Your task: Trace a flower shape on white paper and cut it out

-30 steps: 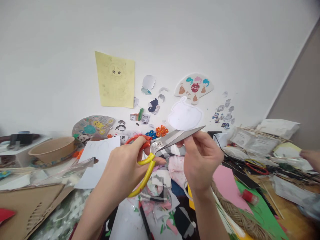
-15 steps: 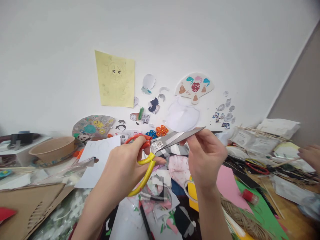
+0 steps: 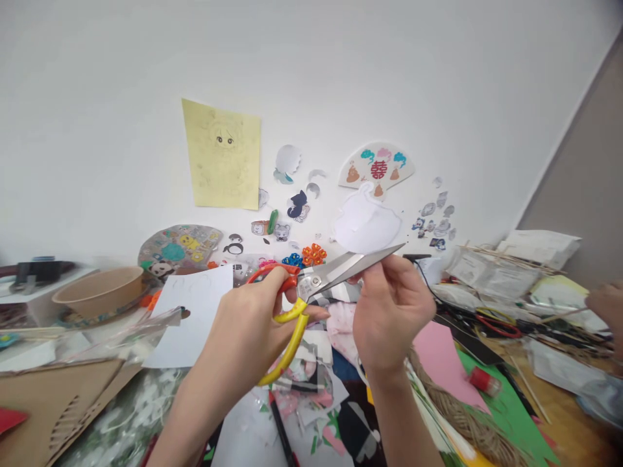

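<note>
Scissors [image 3: 315, 281] with one red and one yellow handle loop point up to the right. My left hand [image 3: 253, 324] is closed around their handles. A rounded white paper piece [image 3: 368, 224] stands upright along the blades, which look almost closed at its lower edge. Pinched at the paper's bottom, close to the blade tips, is my right hand [image 3: 392, 305]; its fingertips are partly hidden behind the blades. Below the hands lie paper scraps [image 3: 311, 370] and a dark pen [image 3: 282, 425] on white paper.
A brown bowl [image 3: 100, 292] and cardboard [image 3: 53, 402] are at the left. Twine [image 3: 457, 402], pink paper [image 3: 445, 360], green paper [image 3: 511, 415] and a red jar [image 3: 485, 381] lie right. Another person's hand [image 3: 606, 308] shows at the right edge. A yellow drawing [image 3: 224, 159] hangs on the wall.
The white paper has shifted right and turned, showing a narrow looped top. The scissor blades have closed further, and my right hand has moved slightly left.
</note>
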Motion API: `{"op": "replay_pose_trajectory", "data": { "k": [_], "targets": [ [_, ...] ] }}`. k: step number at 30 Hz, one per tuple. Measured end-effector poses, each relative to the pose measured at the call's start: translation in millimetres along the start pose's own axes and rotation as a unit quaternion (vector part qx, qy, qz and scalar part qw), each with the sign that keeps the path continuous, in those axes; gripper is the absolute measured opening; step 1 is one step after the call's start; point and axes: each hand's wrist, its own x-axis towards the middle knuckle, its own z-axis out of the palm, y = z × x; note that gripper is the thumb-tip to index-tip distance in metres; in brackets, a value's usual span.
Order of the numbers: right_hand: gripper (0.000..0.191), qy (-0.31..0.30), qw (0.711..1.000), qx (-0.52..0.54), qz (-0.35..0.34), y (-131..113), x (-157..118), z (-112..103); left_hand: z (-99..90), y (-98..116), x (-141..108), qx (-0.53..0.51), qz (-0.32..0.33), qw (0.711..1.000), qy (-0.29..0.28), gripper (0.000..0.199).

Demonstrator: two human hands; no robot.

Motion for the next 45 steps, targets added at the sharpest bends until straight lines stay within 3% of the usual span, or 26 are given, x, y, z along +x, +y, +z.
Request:
{"op": "replay_pose_trajectory", "data": {
  "k": [7,18,29,40,45],
  "targets": [
    [0.006,0.024,0.999,0.006,0.022,-2,-5,1,7.4,1,-2,-0.024,0.0,1.0,0.01,0.054],
    [0.009,0.057,0.997,0.025,0.041,0,-5,3,17.5,1,-3,-0.026,0.0,1.0,0.005,0.05],
    [0.009,-0.038,0.998,0.028,0.041,5,6,-10,6.1,0,0,-0.007,-0.006,1.0,0.007,0.047],
    [0.013,-0.016,0.999,0.003,0.029,0,4,-6,10.5,0,1,-0.02,-0.015,1.0,0.001,0.047],
    [0.01,-0.016,0.999,0.046,0.025,0,3,-5,10.9,1,1,-0.025,-0.02,0.999,-0.001,0.047]
  ]
}}
